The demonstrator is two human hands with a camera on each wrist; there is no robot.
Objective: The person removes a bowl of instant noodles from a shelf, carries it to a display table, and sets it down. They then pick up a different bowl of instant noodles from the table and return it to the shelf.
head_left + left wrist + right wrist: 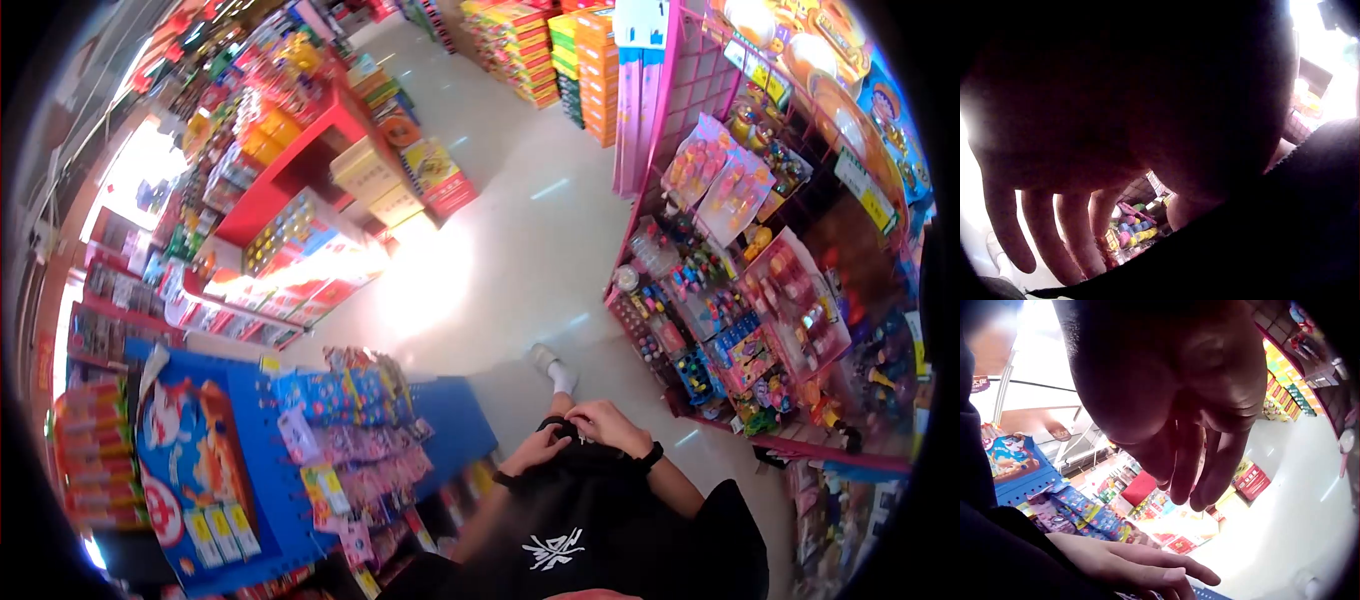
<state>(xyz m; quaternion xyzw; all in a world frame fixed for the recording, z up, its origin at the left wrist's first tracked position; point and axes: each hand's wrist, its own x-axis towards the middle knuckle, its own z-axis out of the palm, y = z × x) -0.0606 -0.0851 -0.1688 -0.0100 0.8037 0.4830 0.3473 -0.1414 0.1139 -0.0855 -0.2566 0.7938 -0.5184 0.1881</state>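
Observation:
Both hands are low in front of the body, over black clothing (600, 500). The left hand (535, 449) lies at the cloth in the lap; in the left wrist view its fingers (1072, 231) hang spread and fairly straight beside the dark fabric (1260, 231). Close to it on the right, the right hand (612, 426) is bent at the knuckles, its fingers pointing toward the left hand. In the right wrist view the right fingers (1200, 481) droop, loosely bent, with no object showing between them, above the outstretched left hand (1129, 559).
A pink wire rack (690, 90) of small toys stands at the right. On the left are a blue display stand (270, 500) with hanging packets and a red shelf (310, 140) of goods. Stacked boxes (597, 75) stand farther back. One shoe (544, 356) shows on the glossy floor (540, 240).

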